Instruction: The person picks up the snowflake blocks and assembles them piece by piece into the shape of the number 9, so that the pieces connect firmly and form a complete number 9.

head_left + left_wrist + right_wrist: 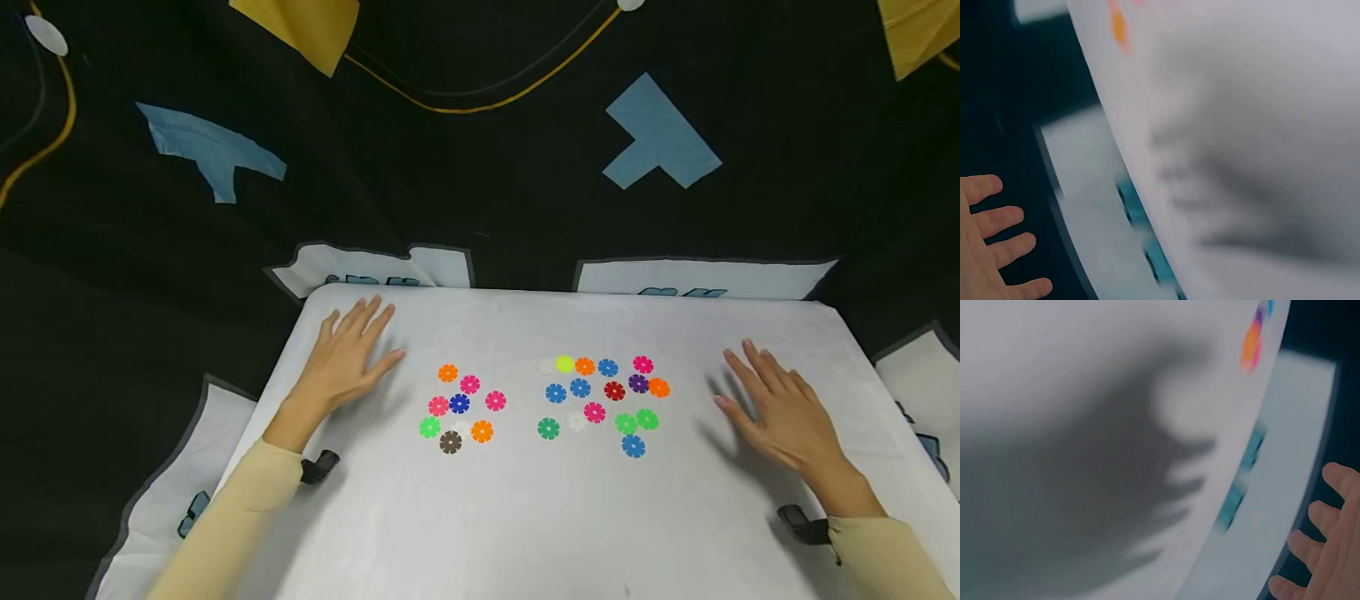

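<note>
Two loose groups of flat, notched colored discs lie on the white tabletop. The left group has an orange disc (447, 372), a brown disc (451, 442) and several others. In the right group are a yellow disc (565, 363), a dark red disc (614, 391), a purple disc (638, 383) and more. My left hand (341, 362) is held with fingers spread, left of the left group, its shadow falling on the cloth. To the right of the other group, my right hand (783, 408) also has spread fingers and casts a shadow. Neither hand holds anything.
The white-covered table (480, 525) has its far edge against a black cloth backdrop (487, 192). Blue cloth shapes (660, 133) and yellow pieces (307, 25) are on the backdrop. Each wrist wears a black strap mount (320, 467).
</note>
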`<act>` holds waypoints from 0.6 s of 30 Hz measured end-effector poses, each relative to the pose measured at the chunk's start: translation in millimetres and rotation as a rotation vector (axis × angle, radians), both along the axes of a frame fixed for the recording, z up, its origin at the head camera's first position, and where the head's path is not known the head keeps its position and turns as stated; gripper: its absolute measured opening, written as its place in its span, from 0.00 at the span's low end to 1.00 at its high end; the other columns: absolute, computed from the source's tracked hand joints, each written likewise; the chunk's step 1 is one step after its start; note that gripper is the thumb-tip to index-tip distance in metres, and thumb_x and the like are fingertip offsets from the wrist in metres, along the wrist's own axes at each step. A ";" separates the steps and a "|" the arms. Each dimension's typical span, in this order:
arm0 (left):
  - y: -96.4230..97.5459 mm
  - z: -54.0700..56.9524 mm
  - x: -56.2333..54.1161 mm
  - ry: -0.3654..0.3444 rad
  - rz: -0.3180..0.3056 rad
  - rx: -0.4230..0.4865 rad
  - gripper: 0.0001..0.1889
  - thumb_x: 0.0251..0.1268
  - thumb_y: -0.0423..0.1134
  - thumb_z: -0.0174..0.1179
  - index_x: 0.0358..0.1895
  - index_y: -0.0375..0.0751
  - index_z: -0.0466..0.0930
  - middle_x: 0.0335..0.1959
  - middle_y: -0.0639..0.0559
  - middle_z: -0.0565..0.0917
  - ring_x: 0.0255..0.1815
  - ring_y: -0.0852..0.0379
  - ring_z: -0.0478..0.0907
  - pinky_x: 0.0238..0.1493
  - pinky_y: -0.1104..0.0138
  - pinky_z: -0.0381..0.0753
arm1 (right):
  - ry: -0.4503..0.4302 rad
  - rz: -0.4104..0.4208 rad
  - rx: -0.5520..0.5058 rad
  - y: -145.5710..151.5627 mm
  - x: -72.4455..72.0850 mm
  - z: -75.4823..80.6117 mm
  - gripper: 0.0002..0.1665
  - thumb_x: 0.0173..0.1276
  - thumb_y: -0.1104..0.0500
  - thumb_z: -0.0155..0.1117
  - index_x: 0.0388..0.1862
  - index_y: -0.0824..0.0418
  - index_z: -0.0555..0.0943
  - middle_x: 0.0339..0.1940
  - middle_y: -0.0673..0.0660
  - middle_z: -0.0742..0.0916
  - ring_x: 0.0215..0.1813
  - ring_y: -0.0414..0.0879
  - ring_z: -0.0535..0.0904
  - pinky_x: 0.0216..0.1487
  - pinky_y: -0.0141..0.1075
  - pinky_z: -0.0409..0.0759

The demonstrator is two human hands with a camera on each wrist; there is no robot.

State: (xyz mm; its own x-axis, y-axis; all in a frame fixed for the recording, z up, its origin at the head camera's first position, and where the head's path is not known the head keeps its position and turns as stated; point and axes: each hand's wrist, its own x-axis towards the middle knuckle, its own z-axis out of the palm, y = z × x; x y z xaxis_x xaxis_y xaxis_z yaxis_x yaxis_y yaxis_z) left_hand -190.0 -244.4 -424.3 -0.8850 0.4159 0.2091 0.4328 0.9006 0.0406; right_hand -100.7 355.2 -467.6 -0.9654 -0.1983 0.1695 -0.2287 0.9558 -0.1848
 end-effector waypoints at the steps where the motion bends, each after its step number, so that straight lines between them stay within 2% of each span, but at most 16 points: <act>1: 10.6 0.2 3.8 0.010 -0.039 0.011 0.39 0.67 0.62 0.51 0.76 0.44 0.59 0.76 0.40 0.60 0.76 0.38 0.56 0.71 0.37 0.51 | 0.025 0.028 0.006 -10.8 2.0 0.2 0.47 0.67 0.42 0.58 0.80 0.52 0.53 0.81 0.62 0.54 0.79 0.64 0.50 0.76 0.62 0.40; 4: 46.0 -3.6 7.7 0.018 -0.154 0.013 0.39 0.66 0.62 0.52 0.75 0.45 0.60 0.75 0.42 0.63 0.75 0.41 0.60 0.72 0.40 0.53 | 0.066 0.108 0.025 -42.0 1.4 -2.0 0.48 0.61 0.42 0.63 0.78 0.52 0.58 0.79 0.61 0.59 0.76 0.63 0.57 0.75 0.62 0.48; 8: 96.9 -16.1 0.2 -0.018 -0.307 0.022 0.36 0.65 0.62 0.54 0.72 0.47 0.66 0.70 0.46 0.70 0.70 0.47 0.66 0.71 0.45 0.59 | 0.049 0.227 0.016 -77.6 -8.8 -10.2 0.48 0.58 0.39 0.66 0.74 0.55 0.65 0.77 0.61 0.63 0.74 0.62 0.61 0.71 0.61 0.57; 13: 153.1 -39.0 -15.0 -0.192 -0.453 0.095 0.32 0.62 0.62 0.61 0.65 0.50 0.75 0.65 0.49 0.74 0.67 0.51 0.69 0.70 0.52 0.63 | -0.031 0.342 -0.051 -107.8 -22.3 -22.9 0.42 0.57 0.42 0.72 0.69 0.56 0.73 0.74 0.61 0.69 0.73 0.59 0.65 0.68 0.59 0.65; 16: 176.7 -50.8 -21.5 -0.297 -0.489 0.099 0.30 0.60 0.62 0.63 0.63 0.52 0.78 0.66 0.49 0.73 0.68 0.52 0.67 0.70 0.54 0.62 | -0.038 0.395 -0.067 -117.5 -27.8 -29.7 0.34 0.57 0.47 0.75 0.62 0.57 0.79 0.70 0.62 0.73 0.71 0.58 0.68 0.66 0.57 0.70; 18: 187.7 -54.9 -23.9 -0.327 -0.502 0.091 0.28 0.59 0.60 0.65 0.61 0.53 0.80 0.67 0.49 0.73 0.69 0.52 0.66 0.71 0.55 0.61 | -0.030 0.422 -0.065 -121.9 -29.7 -32.9 0.30 0.58 0.49 0.75 0.58 0.58 0.81 0.68 0.62 0.75 0.69 0.58 0.70 0.65 0.56 0.72</act>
